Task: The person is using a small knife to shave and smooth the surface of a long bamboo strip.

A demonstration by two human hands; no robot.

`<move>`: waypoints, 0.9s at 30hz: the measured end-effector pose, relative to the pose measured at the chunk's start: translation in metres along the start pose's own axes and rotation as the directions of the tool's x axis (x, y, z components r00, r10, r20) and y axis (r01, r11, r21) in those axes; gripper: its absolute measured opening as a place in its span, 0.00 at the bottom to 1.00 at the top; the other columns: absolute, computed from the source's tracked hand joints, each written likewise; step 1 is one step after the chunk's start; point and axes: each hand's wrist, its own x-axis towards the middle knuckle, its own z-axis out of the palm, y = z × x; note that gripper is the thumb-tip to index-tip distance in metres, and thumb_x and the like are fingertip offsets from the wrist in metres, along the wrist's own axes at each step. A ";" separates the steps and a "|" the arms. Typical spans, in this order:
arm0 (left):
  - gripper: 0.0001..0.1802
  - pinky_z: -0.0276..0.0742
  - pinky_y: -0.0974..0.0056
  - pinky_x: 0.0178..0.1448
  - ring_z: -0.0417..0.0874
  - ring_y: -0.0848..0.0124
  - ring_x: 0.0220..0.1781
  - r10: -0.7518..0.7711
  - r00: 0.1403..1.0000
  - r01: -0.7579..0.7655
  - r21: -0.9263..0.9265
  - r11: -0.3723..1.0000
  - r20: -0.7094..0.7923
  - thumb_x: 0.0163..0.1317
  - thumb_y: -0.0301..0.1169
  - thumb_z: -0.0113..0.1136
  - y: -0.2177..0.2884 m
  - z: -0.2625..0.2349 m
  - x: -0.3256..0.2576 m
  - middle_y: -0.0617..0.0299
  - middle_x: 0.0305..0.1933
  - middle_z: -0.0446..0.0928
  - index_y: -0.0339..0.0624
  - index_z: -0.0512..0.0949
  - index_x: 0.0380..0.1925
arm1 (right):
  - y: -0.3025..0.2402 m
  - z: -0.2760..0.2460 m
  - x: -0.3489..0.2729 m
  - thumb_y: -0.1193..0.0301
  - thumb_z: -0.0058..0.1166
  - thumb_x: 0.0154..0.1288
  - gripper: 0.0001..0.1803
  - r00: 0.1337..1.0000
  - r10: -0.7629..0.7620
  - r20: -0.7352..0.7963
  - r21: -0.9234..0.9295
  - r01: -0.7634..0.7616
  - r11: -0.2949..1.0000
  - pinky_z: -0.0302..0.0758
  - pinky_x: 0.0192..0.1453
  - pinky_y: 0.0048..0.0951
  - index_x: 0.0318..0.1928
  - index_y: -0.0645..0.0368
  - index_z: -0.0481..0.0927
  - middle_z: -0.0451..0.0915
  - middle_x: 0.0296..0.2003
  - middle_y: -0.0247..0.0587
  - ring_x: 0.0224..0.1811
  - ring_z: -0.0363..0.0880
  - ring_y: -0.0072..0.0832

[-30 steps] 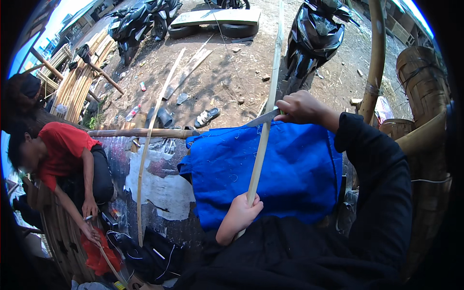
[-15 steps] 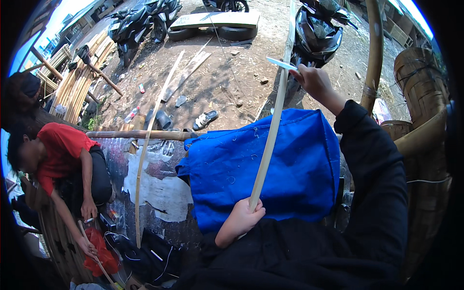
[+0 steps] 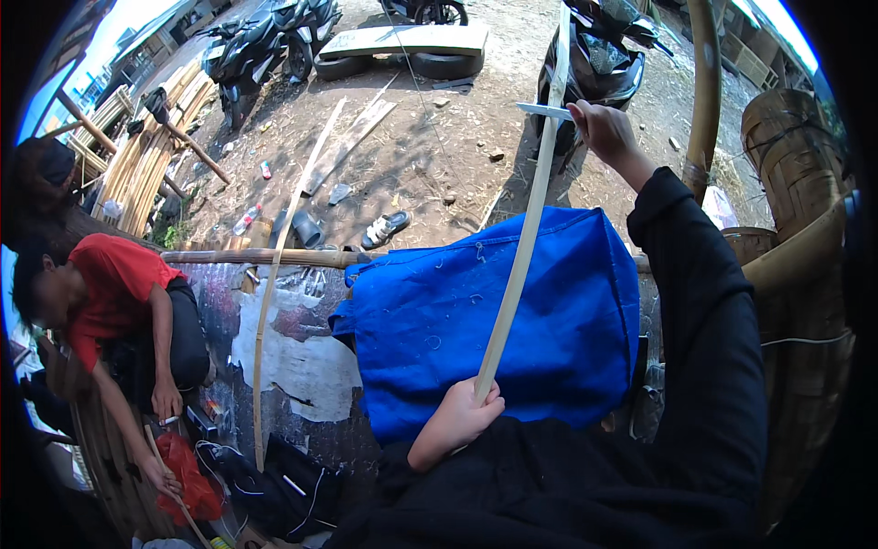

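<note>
A long pale bamboo strip [image 3: 523, 258] slants up and away from my lap, over a blue cloth [image 3: 393, 316] with curled shavings on it. My left hand [image 3: 455, 423] is closed round its near end, beside the cloth's front edge. At arm's length my right hand [image 3: 604, 130] grips a knife [image 3: 541, 110]. The blade lies across the strip near its far part and seems to touch it; the knife's handle is hidden in my fingers.
A person in a red shirt [image 3: 123, 274] crouches at left, holding a thin stick [image 3: 180, 499]. Another bamboo strip [image 3: 265, 320] stands left of the cloth. A bamboo rail [image 3: 265, 256] edges the platform. Beyond are a sandal [image 3: 384, 229] and motorbikes [image 3: 599, 59]; a bamboo post [image 3: 704, 101] rises at right.
My right hand and the knife have shifted slightly to the right, and the strip's far end has swung right with them. My left hand keeps its hold at nearly the same place.
</note>
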 end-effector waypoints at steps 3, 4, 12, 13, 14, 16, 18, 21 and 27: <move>0.10 0.61 0.71 0.27 0.62 0.82 0.23 -0.122 0.990 0.120 -0.036 0.992 -0.067 0.51 0.25 0.55 0.006 -0.006 -0.007 0.70 0.18 0.62 0.43 0.64 0.18 | -0.047 0.008 -0.010 0.57 0.44 0.66 0.19 0.958 -0.272 0.094 0.220 0.247 0.944 0.67 0.22 0.41 0.27 0.60 0.65 0.70 0.17 0.47 0.20 0.73 0.46; 0.10 0.61 0.71 0.27 0.62 0.82 0.22 -0.117 0.991 0.115 -0.030 0.993 -0.063 0.51 0.25 0.55 0.003 -0.009 -0.004 0.70 0.18 0.62 0.43 0.64 0.18 | -0.056 0.001 -0.011 0.57 0.45 0.65 0.19 0.914 -0.368 0.170 0.284 0.312 0.906 0.67 0.24 0.42 0.28 0.61 0.65 0.70 0.19 0.48 0.23 0.74 0.46; 0.09 0.57 0.74 0.15 0.62 0.83 0.13 -0.080 0.997 0.081 -0.047 0.996 0.022 0.56 0.24 0.54 -0.001 -0.002 -0.003 0.71 0.16 0.62 0.44 0.64 0.22 | -0.034 -0.005 -0.013 0.58 0.45 0.66 0.18 0.928 -0.273 0.252 0.338 0.180 0.924 0.67 0.27 0.46 0.30 0.62 0.65 0.73 0.21 0.54 0.26 0.74 0.51; 0.09 0.57 0.74 0.16 0.62 0.83 0.13 -0.049 0.999 0.050 -0.025 0.998 0.009 0.56 0.24 0.54 -0.005 -0.003 0.000 0.72 0.16 0.62 0.45 0.64 0.22 | -0.043 -0.016 -0.012 0.56 0.44 0.66 0.20 0.891 -0.360 0.278 0.354 0.253 0.900 0.66 0.26 0.46 0.29 0.61 0.65 0.73 0.19 0.53 0.25 0.74 0.51; 0.09 0.58 0.74 0.16 0.62 0.84 0.14 -0.019 1.000 0.019 -0.003 1.000 -0.002 0.56 0.24 0.54 -0.008 -0.004 0.002 0.72 0.16 0.61 0.45 0.64 0.22 | -0.036 -0.009 -0.007 0.55 0.43 0.66 0.20 0.926 -0.242 0.291 0.235 0.176 0.956 0.66 0.25 0.46 0.28 0.61 0.65 0.72 0.18 0.52 0.23 0.74 0.51; 0.09 0.60 0.72 0.22 0.62 0.81 0.18 -0.061 0.998 0.062 0.013 0.998 -0.010 0.53 0.25 0.54 -0.002 -0.002 0.002 0.70 0.16 0.62 0.43 0.64 0.20 | -0.023 -0.012 0.007 0.53 0.41 0.66 0.22 0.958 -0.041 0.284 0.081 0.018 0.997 0.65 0.22 0.46 0.26 0.60 0.67 0.70 0.14 0.50 0.20 0.73 0.51; 0.09 0.62 0.69 0.27 0.62 0.79 0.22 -0.105 0.994 0.106 0.027 0.994 -0.023 0.51 0.25 0.53 0.002 -0.001 0.001 0.68 0.17 0.62 0.41 0.64 0.18 | -0.028 -0.009 -0.010 0.53 0.42 0.66 0.22 0.951 -0.114 0.287 0.130 0.079 0.988 0.65 0.22 0.45 0.26 0.60 0.68 0.71 0.14 0.50 0.19 0.73 0.50; 0.08 0.63 0.68 0.26 0.63 0.78 0.21 -0.049 0.992 0.070 0.183 0.981 -0.113 0.50 0.25 0.53 0.001 0.001 -0.001 0.65 0.17 0.63 0.40 0.64 0.18 | -0.040 -0.007 -0.010 0.53 0.42 0.66 0.23 0.898 -0.308 0.313 0.218 0.248 0.944 0.66 0.21 0.45 0.25 0.61 0.70 0.72 0.14 0.50 0.19 0.74 0.49; 0.08 0.65 0.68 0.26 0.64 0.77 0.21 0.011 0.985 0.027 0.221 0.975 -0.172 0.50 0.25 0.53 0.000 0.000 0.000 0.64 0.16 0.64 0.40 0.64 0.18 | -0.055 -0.003 -0.003 0.54 0.44 0.65 0.22 0.929 -0.216 0.301 0.143 0.180 0.973 0.65 0.21 0.45 0.22 0.59 0.67 0.71 0.15 0.51 0.20 0.73 0.49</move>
